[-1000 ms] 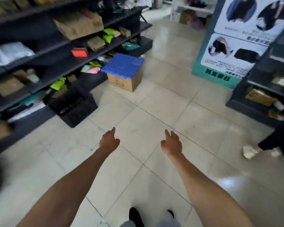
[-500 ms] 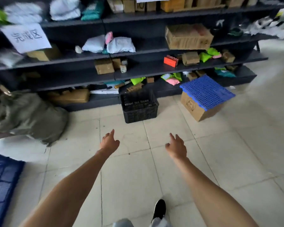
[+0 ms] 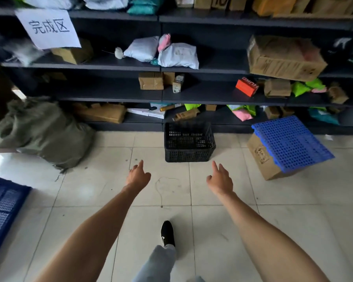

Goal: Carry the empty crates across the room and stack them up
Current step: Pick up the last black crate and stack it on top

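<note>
black plastic crate (image 3: 189,141) now sits at frame centre, swung in from the left as the view turned toward the shelves. left hand (image 3: 138,176) and right hand (image 3: 220,181) reach forward, released and empty, just short of it, so pickup likely comes next.

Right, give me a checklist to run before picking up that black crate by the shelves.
1. Black slatted plastic crate empty: ok, nothing visible inside.
2. Left hand free: ok, open, holding nothing.
3. Right hand free: ok, open, holding nothing.
4. Tiled floor up to the crate clear: ok.
5. Hands on the crate: not ok, both short of it.
6. Crate's far handle sound: cannot tell.
</note>
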The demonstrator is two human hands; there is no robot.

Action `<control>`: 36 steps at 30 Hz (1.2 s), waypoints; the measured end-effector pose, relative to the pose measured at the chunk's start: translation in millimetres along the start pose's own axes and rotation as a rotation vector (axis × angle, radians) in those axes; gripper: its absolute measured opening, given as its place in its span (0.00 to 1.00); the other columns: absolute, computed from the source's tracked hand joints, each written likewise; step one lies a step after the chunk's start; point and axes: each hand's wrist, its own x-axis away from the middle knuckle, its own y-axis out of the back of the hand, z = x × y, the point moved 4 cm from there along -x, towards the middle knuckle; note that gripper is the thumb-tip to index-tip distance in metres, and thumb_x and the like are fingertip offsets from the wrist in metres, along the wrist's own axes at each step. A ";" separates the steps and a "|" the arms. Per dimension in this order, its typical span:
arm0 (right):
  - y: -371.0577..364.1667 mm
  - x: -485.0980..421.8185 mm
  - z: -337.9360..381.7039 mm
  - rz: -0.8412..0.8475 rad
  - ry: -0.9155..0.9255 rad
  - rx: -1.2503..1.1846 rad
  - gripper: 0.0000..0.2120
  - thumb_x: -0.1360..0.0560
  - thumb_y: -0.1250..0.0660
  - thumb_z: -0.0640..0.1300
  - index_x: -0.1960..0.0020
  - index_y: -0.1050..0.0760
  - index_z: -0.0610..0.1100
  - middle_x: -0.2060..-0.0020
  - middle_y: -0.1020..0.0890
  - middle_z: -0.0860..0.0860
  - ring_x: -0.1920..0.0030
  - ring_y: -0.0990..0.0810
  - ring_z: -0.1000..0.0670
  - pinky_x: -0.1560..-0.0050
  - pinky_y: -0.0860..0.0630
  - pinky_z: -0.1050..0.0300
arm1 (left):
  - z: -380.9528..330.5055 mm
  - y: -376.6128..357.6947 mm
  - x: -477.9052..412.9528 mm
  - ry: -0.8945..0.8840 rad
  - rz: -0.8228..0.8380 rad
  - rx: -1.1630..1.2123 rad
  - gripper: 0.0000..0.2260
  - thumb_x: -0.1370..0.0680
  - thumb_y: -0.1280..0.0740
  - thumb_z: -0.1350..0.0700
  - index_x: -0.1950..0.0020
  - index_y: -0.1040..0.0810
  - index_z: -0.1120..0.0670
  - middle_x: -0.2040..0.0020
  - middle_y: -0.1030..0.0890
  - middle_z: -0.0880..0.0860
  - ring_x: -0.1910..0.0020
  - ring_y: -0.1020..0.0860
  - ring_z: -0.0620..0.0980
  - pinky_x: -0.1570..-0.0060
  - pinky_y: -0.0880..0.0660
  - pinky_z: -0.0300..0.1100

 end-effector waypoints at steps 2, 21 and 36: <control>9.2 -28.0 5.3 -0.004 -0.010 -0.003 0.31 0.22 0.42 0.45 0.21 0.48 0.48 0.24 0.40 0.44 0.27 0.38 0.42 0.34 0.32 0.48 | -19.2 4.1 -28.0 -0.014 0.031 -0.002 0.33 0.23 0.37 0.55 0.20 0.45 0.53 0.26 0.32 0.59 0.29 0.33 0.61 0.32 0.32 0.54; 83.3 -327.2 -0.7 0.081 -0.049 -0.061 0.30 0.22 0.40 0.46 0.22 0.45 0.48 0.25 0.38 0.43 0.29 0.34 0.40 0.35 0.29 0.47 | -211.0 18.5 -285.6 0.015 0.125 0.005 0.32 0.22 0.38 0.54 0.20 0.45 0.53 0.25 0.35 0.59 0.27 0.36 0.61 0.30 0.35 0.57; 30.1 -538.2 19.3 0.258 -0.108 -0.088 0.33 0.23 0.40 0.45 0.21 0.49 0.46 0.25 0.37 0.44 0.34 0.26 0.40 0.40 0.24 0.45 | -245.2 -35.3 -494.5 0.171 0.300 0.000 0.28 0.24 0.38 0.53 0.25 0.38 0.51 0.32 0.27 0.61 0.33 0.30 0.64 0.34 0.32 0.55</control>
